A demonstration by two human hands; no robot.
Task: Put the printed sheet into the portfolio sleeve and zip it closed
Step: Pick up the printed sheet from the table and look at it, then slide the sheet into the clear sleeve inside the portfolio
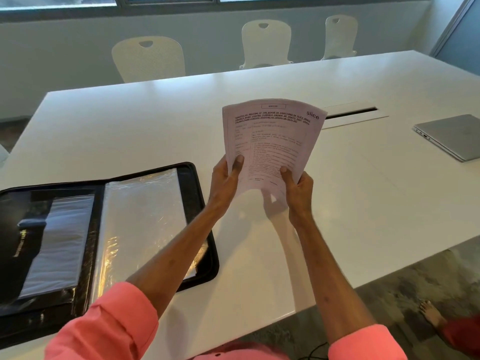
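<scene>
Both hands, left (225, 181) and right (298, 187), pinch the sheet (270, 141) upright, right of the open portfolio (200, 203); bowed paper may snag or crease at the sleeve (140, 219) mouth.

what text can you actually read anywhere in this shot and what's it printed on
"slice": logo at the top right corner of the printed sheet held up in both hands.
"MINUTES": small boxed heading at the sheet's top centre, only just legible.
"MINUTES OF MEETING OF THE BOARD OF DIRECTORS OF SLICE SMALL FINANCE BANK LIMITED...": underlined title; its end is too blurred to read.
Table text below the title: too small to read.
Gold lettering on the portfolio, left flap: too blurred to read.
</scene>
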